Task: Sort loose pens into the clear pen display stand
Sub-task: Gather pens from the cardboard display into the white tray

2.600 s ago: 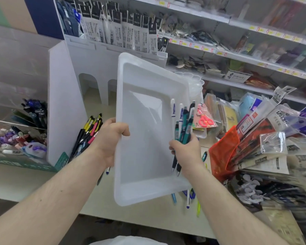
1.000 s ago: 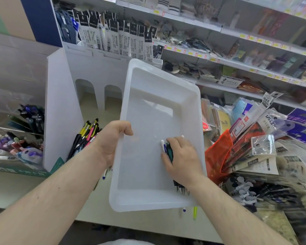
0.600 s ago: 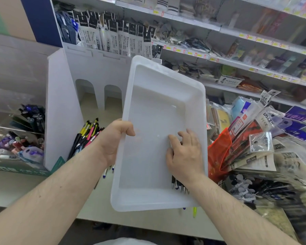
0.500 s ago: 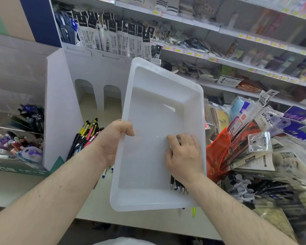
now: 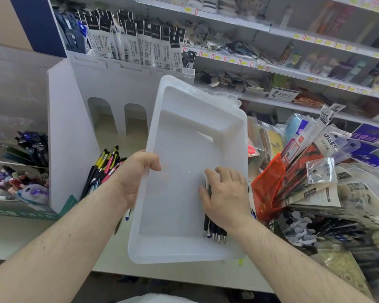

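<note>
Gripping a smooth translucent rectangular tray [image 5: 184, 136], hands lay slim pens [image 5: 214, 231] inside.

Place: a stationery shop.
Shelves [image 5: 271, 68]: at 1 o'clock, edged with yellow price tags [image 5: 311, 79].
Hanging refill packs [image 5: 140, 44]: at 12 o'clock.
Counter [image 5: 13, 235]: packaged goods [image 5: 315, 171] heaped at 3 o'clock.
</note>
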The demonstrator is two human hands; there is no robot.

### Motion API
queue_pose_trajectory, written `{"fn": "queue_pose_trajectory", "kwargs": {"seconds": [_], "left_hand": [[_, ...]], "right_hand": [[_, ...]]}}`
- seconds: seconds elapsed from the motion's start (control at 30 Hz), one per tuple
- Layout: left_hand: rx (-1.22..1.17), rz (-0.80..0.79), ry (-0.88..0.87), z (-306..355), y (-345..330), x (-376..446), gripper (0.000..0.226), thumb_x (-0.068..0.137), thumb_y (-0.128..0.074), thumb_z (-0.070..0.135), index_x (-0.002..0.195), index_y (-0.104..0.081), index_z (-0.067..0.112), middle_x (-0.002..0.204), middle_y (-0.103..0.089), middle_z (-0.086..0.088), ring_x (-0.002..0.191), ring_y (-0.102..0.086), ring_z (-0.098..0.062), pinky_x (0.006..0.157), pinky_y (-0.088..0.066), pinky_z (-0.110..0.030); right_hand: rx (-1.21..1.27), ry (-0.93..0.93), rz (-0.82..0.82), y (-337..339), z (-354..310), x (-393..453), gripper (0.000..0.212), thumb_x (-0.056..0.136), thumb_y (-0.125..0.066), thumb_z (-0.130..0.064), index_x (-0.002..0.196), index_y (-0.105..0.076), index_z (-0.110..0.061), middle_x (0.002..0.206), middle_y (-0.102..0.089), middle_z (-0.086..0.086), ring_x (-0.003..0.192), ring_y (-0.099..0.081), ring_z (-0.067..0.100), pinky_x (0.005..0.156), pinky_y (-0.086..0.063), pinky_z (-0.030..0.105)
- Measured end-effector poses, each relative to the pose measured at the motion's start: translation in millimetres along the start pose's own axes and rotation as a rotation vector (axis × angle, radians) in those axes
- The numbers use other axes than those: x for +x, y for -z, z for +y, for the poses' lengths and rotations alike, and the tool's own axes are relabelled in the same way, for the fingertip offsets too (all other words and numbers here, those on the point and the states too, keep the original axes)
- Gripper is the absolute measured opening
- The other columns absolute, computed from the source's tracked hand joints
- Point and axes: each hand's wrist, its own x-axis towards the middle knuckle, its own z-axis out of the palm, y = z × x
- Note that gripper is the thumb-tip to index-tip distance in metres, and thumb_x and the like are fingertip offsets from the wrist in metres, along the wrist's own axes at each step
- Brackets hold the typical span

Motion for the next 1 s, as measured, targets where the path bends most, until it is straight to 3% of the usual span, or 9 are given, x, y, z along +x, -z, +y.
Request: {"fn": "queue_pose_trajectory", "kwargs": {"seconds": [0.1, 0.17, 0.23, 0.3, 0.37, 0.43, 0.57, 0.77, 1.0], "left_hand": [[0.015, 0.021, -0.074, 6, 4, 2, 0.039, 0.049, -0.047, 0.005, 0.086, -0.056, 0.009, 0.069, -0.055, -0.009, 0.060, -0.055, -0.029, 0.064, -0.048, -0.036], [0.031, 0.047, -0.118, 10, 10, 3, 0.037, 0.048, -0.046, 0.004, 0.084, -0.054, 0.010, 0.066, -0.053, -0.008, 0.058, -0.053, -0.028, 0.061, -0.047, -0.034], [0.049, 0.070, -0.148, 12, 18, 3, 0.040, 0.047, -0.046, 0.003, 0.085, -0.053, 0.009, 0.064, -0.053, -0.007, 0.053, -0.054, -0.026, 0.054, -0.049, -0.031], [0.053, 0.071, -0.167, 12, 24, 3, 0.035, 0.048, -0.045, 0.002, 0.081, -0.054, 0.008, 0.060, -0.054, -0.005, 0.046, -0.055, -0.022, 0.047, -0.050, -0.028], [0.037, 0.057, -0.162, 9, 28, 1, 0.030, 0.049, -0.044, 0.002, 0.076, -0.056, 0.009, 0.057, -0.055, -0.003, 0.044, -0.056, -0.021, 0.045, -0.051, -0.027], [0.017, 0.038, -0.140, 5, 31, 0, 0.028, 0.050, -0.043, 0.002, 0.068, -0.063, 0.012, 0.057, -0.057, -0.002, 0.046, -0.058, -0.020, 0.046, -0.053, -0.028], [0.009, 0.018, -0.117, 1, 34, -1, 0.029, 0.050, -0.043, 0.003, 0.053, -0.067, 0.019, 0.060, -0.057, -0.002, 0.049, -0.059, -0.021, 0.052, -0.053, -0.029], [0.001, 0.039, -0.101, -2, 37, -5, 0.031, 0.051, -0.043, 0.004, 0.060, -0.070, 0.017, 0.064, -0.060, -0.005, 0.052, -0.060, -0.024, 0.054, -0.054, -0.032], [0.030, 0.031, -0.077, -3, 32, -12, 0.030, 0.052, -0.043, 0.005, 0.055, -0.069, 0.019, 0.061, -0.060, -0.003, 0.051, -0.061, -0.022, 0.056, -0.054, -0.030]], "right_hand": [[0.197, -0.133, 0.190, 23, 15, 19, 0.037, 0.089, -0.055, -0.036, 0.115, -0.066, -0.012, 0.112, -0.063, 0.008, 0.108, -0.056, 0.029, 0.098, -0.038, 0.044], [0.450, -0.501, 0.269, 45, 35, 29, 0.030, 0.094, -0.055, -0.031, 0.119, -0.062, -0.016, 0.112, -0.059, -0.002, 0.108, -0.054, 0.019, 0.098, -0.041, 0.040], [0.715, -0.907, 0.219, 52, 57, 28, 0.026, 0.096, -0.056, -0.025, 0.121, -0.058, -0.019, 0.113, -0.058, -0.004, 0.109, -0.055, 0.017, 0.097, -0.044, 0.037], [0.677, -1.054, 0.012, 40, 69, 11, 0.030, 0.096, -0.057, -0.024, 0.125, -0.056, -0.017, 0.118, -0.059, 0.000, 0.109, -0.056, 0.021, 0.096, -0.046, 0.039], [0.557, -1.076, -0.245, 23, 73, -12, 0.042, 0.095, -0.058, -0.025, 0.134, -0.051, -0.013, 0.128, -0.059, 0.006, 0.107, -0.053, 0.022, 0.092, -0.043, 0.035], [0.501, -1.111, -0.472, 8, 73, -30, 0.060, 0.094, -0.059, -0.030, 0.146, -0.040, -0.010, 0.142, -0.051, 0.011, 0.119, -0.052, 0.029, 0.096, -0.042, 0.036], [0.438, -1.138, -0.745, -12, 70, -46, 0.082, 0.090, -0.062, -0.037, 0.154, -0.022, -0.003, 0.150, -0.041, 0.017, 0.133, -0.044, 0.036, 0.102, -0.040, 0.040], [0.326, -1.202, -0.870, -38, 71, -47, 0.121, 0.063, -0.074, -0.055, 0.154, -0.014, -0.003, 0.146, -0.043, 0.019, 0.132, -0.043, 0.040, 0.105, -0.043, 0.048], [0.018, -1.118, -0.849, -56, 64, -51, 0.113, 0.067, -0.075, -0.063, 0.149, -0.023, -0.007, 0.146, -0.036, 0.020, 0.132, -0.038, 0.038, 0.104, -0.040, 0.047]]}}
